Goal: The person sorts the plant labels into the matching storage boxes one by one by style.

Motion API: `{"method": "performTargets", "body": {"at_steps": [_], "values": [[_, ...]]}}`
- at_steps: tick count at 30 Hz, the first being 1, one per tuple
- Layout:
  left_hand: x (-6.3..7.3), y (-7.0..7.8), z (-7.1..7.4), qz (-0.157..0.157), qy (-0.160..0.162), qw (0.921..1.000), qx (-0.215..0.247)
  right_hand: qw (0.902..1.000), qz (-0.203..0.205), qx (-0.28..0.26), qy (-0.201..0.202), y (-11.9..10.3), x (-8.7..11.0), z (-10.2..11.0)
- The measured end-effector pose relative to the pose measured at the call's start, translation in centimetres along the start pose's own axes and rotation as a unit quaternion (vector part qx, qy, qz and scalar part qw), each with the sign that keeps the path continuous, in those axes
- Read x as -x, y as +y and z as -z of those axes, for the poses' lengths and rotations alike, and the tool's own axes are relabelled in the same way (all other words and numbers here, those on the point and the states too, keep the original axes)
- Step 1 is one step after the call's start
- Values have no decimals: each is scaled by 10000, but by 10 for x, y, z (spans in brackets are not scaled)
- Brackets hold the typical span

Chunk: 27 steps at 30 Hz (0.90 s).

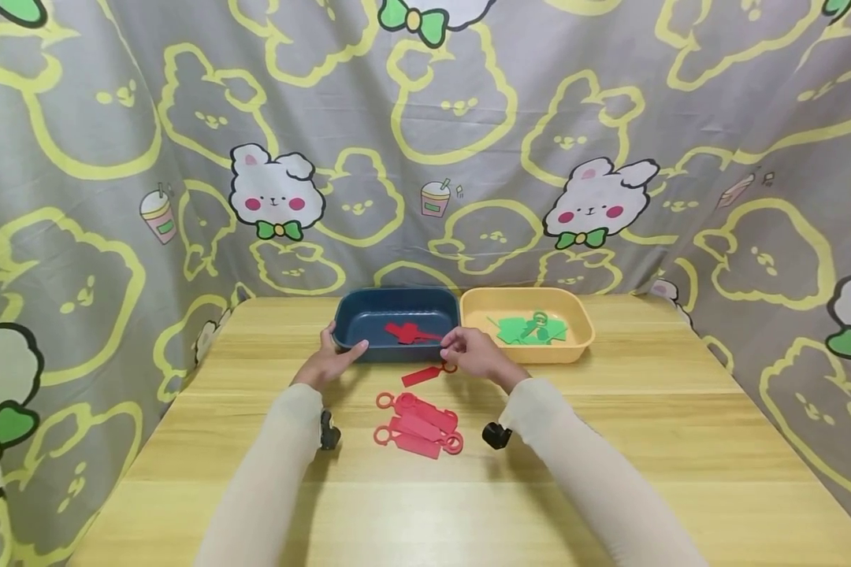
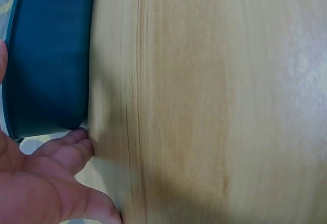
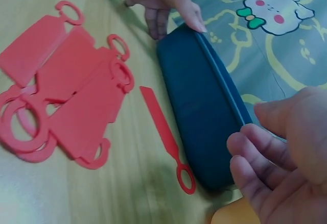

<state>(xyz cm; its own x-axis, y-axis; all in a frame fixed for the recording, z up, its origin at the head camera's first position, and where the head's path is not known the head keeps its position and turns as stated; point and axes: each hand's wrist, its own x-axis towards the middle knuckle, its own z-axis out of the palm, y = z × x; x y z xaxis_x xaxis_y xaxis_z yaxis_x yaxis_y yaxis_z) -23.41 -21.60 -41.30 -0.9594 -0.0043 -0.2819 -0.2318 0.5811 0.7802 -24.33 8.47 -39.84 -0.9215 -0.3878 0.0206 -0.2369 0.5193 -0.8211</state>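
- The blue tray [image 1: 397, 354] stands on the counter [image 1: 440, 512], and several red pieces [image 1: 406, 332] lie inside it.
- The left hand [image 1: 328, 364] holds the blue tray at its near left corner, with the digits spread around the wall and one laid on the rim.
- The right hand [image 1: 477, 353] is at the near right corner of the blue tray, its fingers bent; I cannot tell if they pinch the rim.
- One red tag [image 1: 421, 376] with a ring lies just before the near wall of the blue tray.
- A pile of red tags [image 1: 420, 424] lies further on the near side of the blue tray.
- Right of the blue tray, just beside it, the yellow tray [image 1: 539, 356] contains green pieces [image 1: 521, 331].
- Behind the blue tray hangs a patterned curtain [image 1: 496, 260].
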Motion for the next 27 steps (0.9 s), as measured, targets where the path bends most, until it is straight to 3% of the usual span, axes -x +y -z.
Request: {"method": "performTargets", "body": {"at_steps": [6,12,18,27], "values": [[-1,0,0,-19,18,10000,52,9967,424,557,-417,3,3,-6],[-1,0,0,-22,17,10000,7,9933,389,850,-682,7,8,-11],[-1,0,0,-92,-28,9999,32,9858,662,1385,-682,16,13,-14],[-1,0,0,-110,-12,9999,-104,9747,527,2092,-587,35,6,-23]]}}
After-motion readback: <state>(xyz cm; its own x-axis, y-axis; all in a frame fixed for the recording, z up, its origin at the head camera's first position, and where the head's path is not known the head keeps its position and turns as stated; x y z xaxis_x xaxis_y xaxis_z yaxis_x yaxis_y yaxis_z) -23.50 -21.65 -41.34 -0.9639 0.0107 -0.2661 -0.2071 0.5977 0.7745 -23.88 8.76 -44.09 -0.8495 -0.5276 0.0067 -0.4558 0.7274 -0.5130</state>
